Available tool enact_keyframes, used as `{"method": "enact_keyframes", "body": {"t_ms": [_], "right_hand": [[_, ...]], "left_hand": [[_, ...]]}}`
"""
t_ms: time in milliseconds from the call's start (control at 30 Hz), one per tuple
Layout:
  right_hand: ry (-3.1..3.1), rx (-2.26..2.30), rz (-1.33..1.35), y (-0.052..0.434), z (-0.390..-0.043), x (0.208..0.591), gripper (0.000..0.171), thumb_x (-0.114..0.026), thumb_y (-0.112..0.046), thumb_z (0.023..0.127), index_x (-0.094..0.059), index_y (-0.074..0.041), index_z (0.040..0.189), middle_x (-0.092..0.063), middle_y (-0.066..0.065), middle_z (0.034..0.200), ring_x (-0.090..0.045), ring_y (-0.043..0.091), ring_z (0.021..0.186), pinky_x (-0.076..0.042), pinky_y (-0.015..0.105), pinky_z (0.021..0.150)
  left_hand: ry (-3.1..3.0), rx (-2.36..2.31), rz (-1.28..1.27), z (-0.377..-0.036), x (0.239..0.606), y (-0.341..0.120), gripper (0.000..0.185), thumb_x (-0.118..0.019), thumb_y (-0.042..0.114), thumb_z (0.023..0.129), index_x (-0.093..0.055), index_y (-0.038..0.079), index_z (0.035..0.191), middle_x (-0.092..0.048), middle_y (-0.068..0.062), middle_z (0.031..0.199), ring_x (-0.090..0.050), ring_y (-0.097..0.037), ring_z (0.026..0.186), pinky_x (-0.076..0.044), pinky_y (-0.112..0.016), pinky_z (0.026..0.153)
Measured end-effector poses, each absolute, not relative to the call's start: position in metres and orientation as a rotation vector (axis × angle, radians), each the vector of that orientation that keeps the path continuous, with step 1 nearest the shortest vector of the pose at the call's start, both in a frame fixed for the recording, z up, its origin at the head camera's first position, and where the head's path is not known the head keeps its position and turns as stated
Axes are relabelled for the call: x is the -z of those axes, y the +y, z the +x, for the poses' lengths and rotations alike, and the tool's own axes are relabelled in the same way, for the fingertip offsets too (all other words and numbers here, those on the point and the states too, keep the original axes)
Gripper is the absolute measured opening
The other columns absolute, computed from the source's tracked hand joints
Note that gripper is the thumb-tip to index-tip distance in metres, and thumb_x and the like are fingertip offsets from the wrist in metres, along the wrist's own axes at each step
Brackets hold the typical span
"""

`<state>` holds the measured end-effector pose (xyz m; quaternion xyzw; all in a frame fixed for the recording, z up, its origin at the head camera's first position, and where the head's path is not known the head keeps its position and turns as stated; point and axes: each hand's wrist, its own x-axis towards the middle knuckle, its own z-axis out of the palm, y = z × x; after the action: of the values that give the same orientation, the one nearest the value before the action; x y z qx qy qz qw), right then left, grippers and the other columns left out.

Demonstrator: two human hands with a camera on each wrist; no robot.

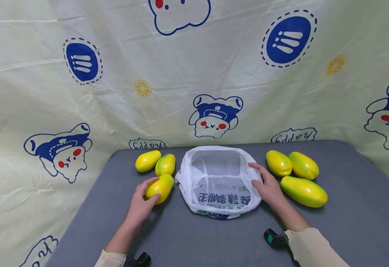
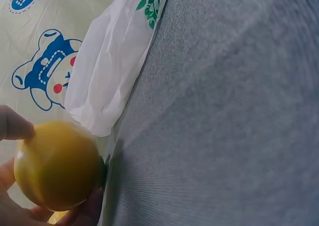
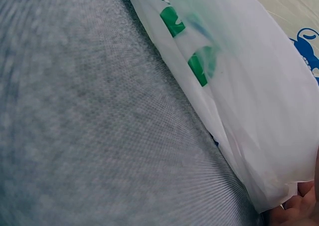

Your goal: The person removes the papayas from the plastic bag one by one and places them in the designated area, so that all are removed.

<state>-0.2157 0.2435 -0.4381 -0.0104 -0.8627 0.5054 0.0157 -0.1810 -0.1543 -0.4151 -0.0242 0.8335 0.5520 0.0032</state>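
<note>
A white plastic bag [image 3: 249, 116] fills the upper right of the right wrist view, running as a slanted band from the top middle down to the lower right corner. Green print marks its side, one patch near the top and another a little further down, and a dark blue edge shows along its underside where it meets the gray surface [image 3: 89, 126]. That woven surface lies to the left of the bag and beneath it, taking up most of the frame. At the bag's lowest corner, fingertips of the right hand [image 3: 299, 206] touch its crumpled edge. Beyond the bag, at the far right, a strip of pale cloth [image 3: 299, 16] with a blue printed shape shows.
</note>
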Motion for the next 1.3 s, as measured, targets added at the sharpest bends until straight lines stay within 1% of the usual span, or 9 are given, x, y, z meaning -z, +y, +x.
{"method": "enact_keyframes", "body": {"t_ms": [167,300,467,567,667,767,1067,1200,1300], "right_hand": [[-2.684,-1.578,-0.015,0.2432,-0.2166,0.438,0.058,-0.049,-0.009,0.099,-0.036,-0.021,0.154,-0.026,0.017,0.164,-0.029,0.042,0.147,-0.026,0.062,0.117],[-2.696,-1.559,-0.002,0.2433,-0.2166,0.4389,0.059,-0.049,-0.009,0.098,-0.035,-0.02,0.154,-0.026,0.017,0.164,-0.031,0.042,0.146,-0.026,0.063,0.117],[-2.689,-1.55,0.011,0.2422,-0.2174,0.4403,0.059,-0.049,-0.007,0.098,-0.036,-0.019,0.154,-0.027,0.018,0.164,-0.031,0.043,0.146,-0.026,0.063,0.117],[-2.687,-1.558,0.01,0.2412,-0.2174,0.4403,0.058,-0.049,-0.007,0.098,-0.036,-0.02,0.153,-0.027,0.018,0.164,-0.03,0.043,0.146,-0.026,0.063,0.117],[-2.688,-1.561,0.006,0.2408,-0.217,0.4399,0.059,-0.049,-0.008,0.098,-0.036,-0.02,0.154,-0.026,0.017,0.164,-0.03,0.043,0.146,-0.026,0.063,0.117],[-2.683,-1.567,0.011,0.24,-0.2167,0.4395,0.059,-0.05,-0.008,0.098,-0.036,-0.02,0.153,-0.027,0.017,0.164,-0.03,0.042,0.146,-0.026,0.063,0.117],[-2.661,-1.584,0.038,0.2401,-0.2177,0.4399,0.058,-0.05,-0.007,0.098,-0.036,-0.019,0.153,-0.028,0.017,0.163,-0.032,0.041,0.145,-0.026,0.063,0.117],[-2.663,-1.572,0.036,0.2402,-0.2178,0.4401,0.059,-0.05,-0.007,0.098,-0.035,-0.019,0.153,-0.028,0.017,0.163,-0.032,0.042,0.145,-0.026,0.063,0.117],[-2.67,-1.536,0.024,0.2405,-0.2163,0.4383,0.059,-0.05,-0.008,0.098,-0.034,-0.019,0.154,-0.027,0.018,0.163,-0.03,0.042,0.146,-0.027,0.063,0.117]], "left_hand": [[2.623,-1.677,-0.074,-0.1808,0.4183,-0.1562,0.05,-0.066,0.016,0.09,-0.055,0.025,0.139,-0.042,-0.011,0.142,-0.043,-0.031,0.123,-0.038,-0.049,0.103],[2.616,-1.656,-0.078,-0.18,0.4202,-0.1554,0.05,-0.065,0.017,0.09,-0.055,0.024,0.139,-0.042,-0.011,0.141,-0.043,-0.031,0.122,-0.038,-0.048,0.102],[2.622,-1.704,-0.089,-0.1792,0.4231,-0.1558,0.049,-0.066,0.018,0.092,-0.052,0.02,0.139,-0.04,-0.011,0.144,-0.044,-0.031,0.123,-0.038,-0.046,0.103],[2.614,-1.764,-0.097,-0.1782,0.4234,-0.1562,0.051,-0.066,0.019,0.093,-0.049,0.016,0.141,-0.039,-0.013,0.147,-0.045,-0.033,0.13,-0.04,-0.05,0.108],[2.591,-1.817,-0.096,-0.1767,0.4223,-0.1563,0.054,-0.067,0.02,0.094,-0.045,0.013,0.144,-0.036,-0.015,0.151,-0.041,-0.036,0.139,-0.036,-0.054,0.115],[2.587,-1.818,-0.091,-0.1761,0.4213,-0.157,0.058,-0.067,0.024,0.095,-0.042,0.012,0.146,-0.033,-0.016,0.154,-0.037,-0.038,0.143,-0.033,-0.057,0.116],[2.607,-1.798,-0.103,-0.1757,0.4219,-0.1558,0.057,-0.068,0.028,0.094,-0.044,0.015,0.144,-0.036,-0.013,0.15,-0.038,-0.035,0.143,-0.033,-0.055,0.117],[2.642,-1.796,-0.092,-0.1772,0.4208,-0.1539,0.054,-0.067,0.027,0.095,-0.044,0.015,0.143,-0.036,-0.012,0.148,-0.038,-0.034,0.142,-0.031,-0.055,0.118],[2.721,-1.737,-0.054,-0.1795,0.4161,-0.152,0.053,-0.066,0.026,0.095,-0.045,0.016,0.143,-0.037,-0.012,0.148,-0.037,-0.033,0.141,-0.031,-0.056,0.118]]}}
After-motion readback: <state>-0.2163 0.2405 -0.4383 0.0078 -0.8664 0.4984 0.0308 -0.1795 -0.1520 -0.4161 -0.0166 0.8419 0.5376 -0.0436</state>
